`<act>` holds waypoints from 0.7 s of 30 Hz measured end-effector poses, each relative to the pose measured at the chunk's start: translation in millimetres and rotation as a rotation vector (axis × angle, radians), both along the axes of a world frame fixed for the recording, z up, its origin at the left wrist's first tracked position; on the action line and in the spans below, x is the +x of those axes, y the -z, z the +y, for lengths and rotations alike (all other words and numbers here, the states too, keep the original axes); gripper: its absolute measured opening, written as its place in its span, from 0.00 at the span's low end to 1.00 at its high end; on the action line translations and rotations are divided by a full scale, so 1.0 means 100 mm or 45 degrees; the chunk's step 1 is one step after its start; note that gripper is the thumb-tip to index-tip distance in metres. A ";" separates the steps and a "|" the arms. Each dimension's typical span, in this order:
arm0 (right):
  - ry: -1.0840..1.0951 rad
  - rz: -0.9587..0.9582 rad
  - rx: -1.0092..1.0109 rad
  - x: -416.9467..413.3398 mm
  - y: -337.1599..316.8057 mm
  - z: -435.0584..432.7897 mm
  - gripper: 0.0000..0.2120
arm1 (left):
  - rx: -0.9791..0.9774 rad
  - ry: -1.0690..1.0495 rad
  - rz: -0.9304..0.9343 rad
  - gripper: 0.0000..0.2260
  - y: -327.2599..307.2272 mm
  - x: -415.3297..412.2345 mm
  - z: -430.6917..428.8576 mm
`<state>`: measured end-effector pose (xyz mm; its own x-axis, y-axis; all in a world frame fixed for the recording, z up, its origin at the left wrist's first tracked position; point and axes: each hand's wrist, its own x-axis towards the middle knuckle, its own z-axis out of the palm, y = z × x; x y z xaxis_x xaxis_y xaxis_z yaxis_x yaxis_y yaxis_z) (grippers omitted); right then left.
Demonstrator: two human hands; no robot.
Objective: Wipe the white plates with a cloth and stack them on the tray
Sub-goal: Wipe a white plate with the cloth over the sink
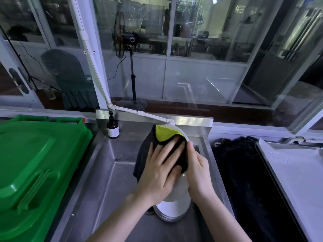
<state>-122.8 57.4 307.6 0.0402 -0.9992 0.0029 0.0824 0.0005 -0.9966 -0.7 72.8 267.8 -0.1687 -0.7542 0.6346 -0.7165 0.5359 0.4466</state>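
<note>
One big green bin lid [35, 163] fills your left side, right up against the steel sink [104, 172]. The sink takes the middle, w/ a white pipe [97, 75] running down the window frame to its back edge. On your right sits the tray [300, 180], pale lining, no plates on it yet. A black heap [244, 172] lies btwn sink and tray; can't tell what it is.

In the sink bottom, near you, is a stack of plates [173, 210], white, partly hidden under your wrists. Above it you hold one plate [180, 191] tilted up over the sink, mostly covered by the cloth [167, 137], which is black w/ a yellow-green face folded over at the top.

Your L hand [160, 173] lies flat on the cloth, fingers straight and spread, pressing it to the plate's face; it's blurred. Your R hand [197, 173] grips the plate's right rim, thumb up along the edge in front, other fingers hidden behind.

Smallest: a brown pump bottle [113, 128] w/ a white label, upright at the sink's back left corner.
</note>
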 end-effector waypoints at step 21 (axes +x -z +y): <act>0.042 -0.262 0.166 -0.27 -0.12 -0.05 0.20 | 0.294 -0.098 0.507 0.25 -0.07 0.33 -0.21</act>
<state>-149.9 52.0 320.1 0.0196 -0.9924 -0.1218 0.2860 0.1223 -0.9504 32.0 51.7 275.0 0.1159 -0.8842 0.4526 -0.4987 0.3423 0.7963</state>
